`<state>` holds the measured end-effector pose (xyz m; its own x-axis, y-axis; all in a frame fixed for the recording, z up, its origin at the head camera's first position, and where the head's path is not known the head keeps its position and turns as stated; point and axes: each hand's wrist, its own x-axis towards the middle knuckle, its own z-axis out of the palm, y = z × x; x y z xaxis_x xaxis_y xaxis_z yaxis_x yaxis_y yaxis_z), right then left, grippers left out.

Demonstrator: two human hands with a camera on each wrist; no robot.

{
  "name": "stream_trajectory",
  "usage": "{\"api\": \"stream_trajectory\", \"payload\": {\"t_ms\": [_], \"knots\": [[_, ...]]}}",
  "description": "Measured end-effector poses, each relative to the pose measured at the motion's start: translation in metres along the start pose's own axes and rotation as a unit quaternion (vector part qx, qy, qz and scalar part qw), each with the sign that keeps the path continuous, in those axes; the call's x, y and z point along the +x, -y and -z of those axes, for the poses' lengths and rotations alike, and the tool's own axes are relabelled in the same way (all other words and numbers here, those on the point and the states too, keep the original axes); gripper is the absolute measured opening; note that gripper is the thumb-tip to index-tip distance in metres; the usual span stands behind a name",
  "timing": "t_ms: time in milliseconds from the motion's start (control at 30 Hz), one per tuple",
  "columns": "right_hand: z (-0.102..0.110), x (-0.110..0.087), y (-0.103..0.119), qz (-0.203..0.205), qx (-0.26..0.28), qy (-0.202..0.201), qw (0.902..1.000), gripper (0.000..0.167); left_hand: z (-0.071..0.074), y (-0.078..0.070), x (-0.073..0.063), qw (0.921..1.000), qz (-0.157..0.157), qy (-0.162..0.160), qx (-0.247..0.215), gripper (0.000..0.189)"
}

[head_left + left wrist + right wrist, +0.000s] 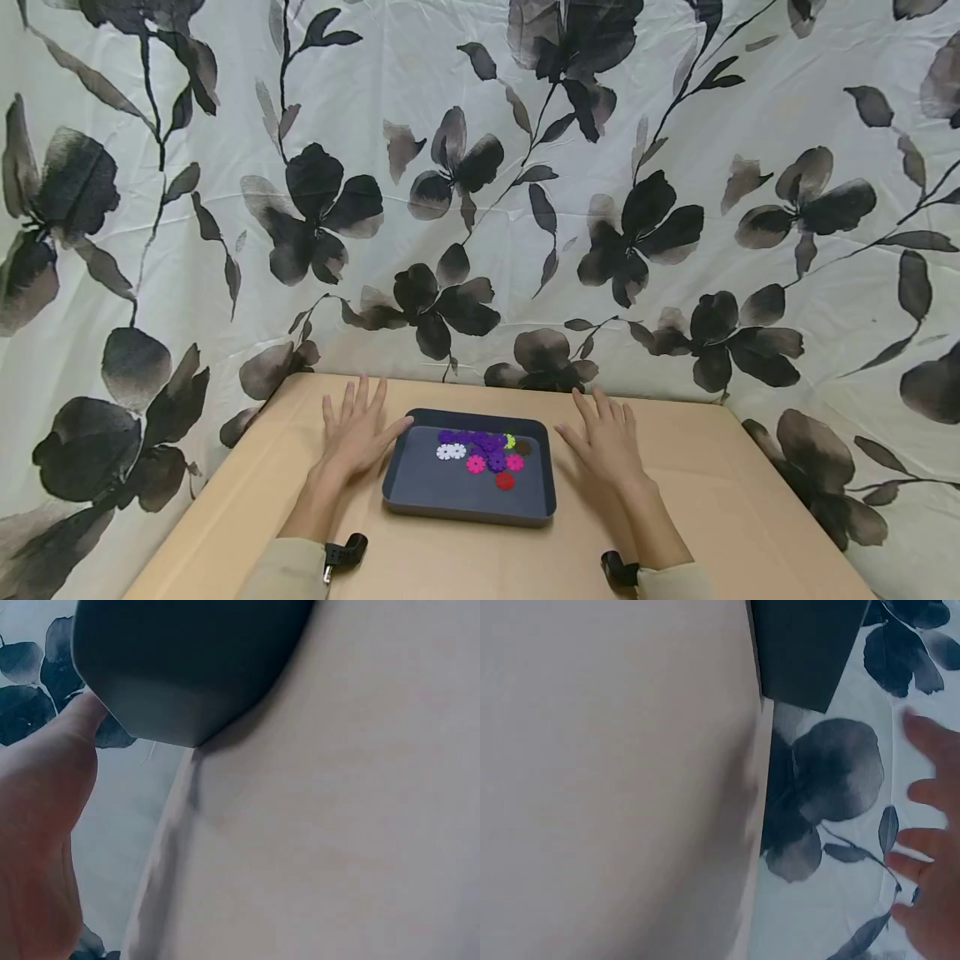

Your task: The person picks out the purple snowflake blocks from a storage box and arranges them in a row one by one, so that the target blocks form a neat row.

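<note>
A dark grey rectangular tray [442,492] lies on the table in the head view. Inside it are small notched plastic discs: several purple ones [487,442], white ones [452,452], pink ones [476,464], a red one [505,481], a yellow-green one [510,441] and a brown one [522,448]. My left hand [356,437] is spread at the tray's left side, thumb tip right at the rim. Fingers apart, my right hand [609,450] is held off the tray's right side and holds nothing. Both wrist views show the tray's outer wall [187,675] near each hand.
A light wood-coloured table [720,492] extends around the tray. Behind it and along both sides hangs a white cloth [525,250] with dark flowers. Each wrist wears a small black camera [347,552] by a beige sleeve [288,571].
</note>
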<state>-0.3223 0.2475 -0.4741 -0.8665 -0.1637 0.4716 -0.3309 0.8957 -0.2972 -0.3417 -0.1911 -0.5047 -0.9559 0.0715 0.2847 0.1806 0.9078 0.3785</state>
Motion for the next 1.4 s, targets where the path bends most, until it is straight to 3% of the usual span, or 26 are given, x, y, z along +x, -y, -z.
{"api": "stream_trajectory", "payload": {"t_ms": [100,167,233,367,433,467,600,767,967,1400], "knots": [[0.001,0.004,0.006,0.021,0.075,-0.024,0.9967,0.066,-0.004,-0.002,0.002,0.9973,-0.013,0.014,-0.071,0.102],[0.002,0.008,0.014,0.029,0.149,-0.015,0.9884,0.061,-0.007,-0.003,0.003,0.9908,-0.025,0.035,-0.128,0.101],[0.001,0.011,0.022,0.032,0.221,0.008,0.9747,0.056,-0.010,-0.003,0.004,0.9772,-0.036,0.067,-0.198,0.097],[-0.005,0.016,0.040,0.032,0.306,0.078,0.9481,0.045,-0.016,-0.004,0.004,0.9387,-0.056,0.131,-0.314,0.087],[-0.011,0.018,0.047,0.039,0.318,0.123,0.9392,0.037,-0.016,-0.003,0.003,0.9309,-0.062,0.140,-0.332,0.080],[-0.013,0.019,0.051,0.044,0.317,0.147,0.9361,0.034,-0.016,-0.003,0.002,0.9304,-0.064,0.140,-0.333,0.077],[-0.026,0.023,0.064,0.083,0.280,0.226,0.9293,0.027,-0.016,-0.001,-0.002,0.9422,-0.063,0.125,-0.304,0.070],[-0.038,0.027,0.072,0.120,0.203,0.260,0.9362,0.027,-0.017,0.002,-0.003,0.9443,-0.051,0.124,-0.300,0.070],[-0.049,0.029,0.073,0.116,0.175,0.271,0.9393,0.021,-0.017,0.004,-0.004,0.9466,-0.028,0.123,-0.297,0.066],[-0.054,0.024,0.076,0.093,0.171,0.250,0.9486,0.014,-0.018,0.002,-0.005,0.9461,-0.030,0.123,-0.298,0.066]]}}
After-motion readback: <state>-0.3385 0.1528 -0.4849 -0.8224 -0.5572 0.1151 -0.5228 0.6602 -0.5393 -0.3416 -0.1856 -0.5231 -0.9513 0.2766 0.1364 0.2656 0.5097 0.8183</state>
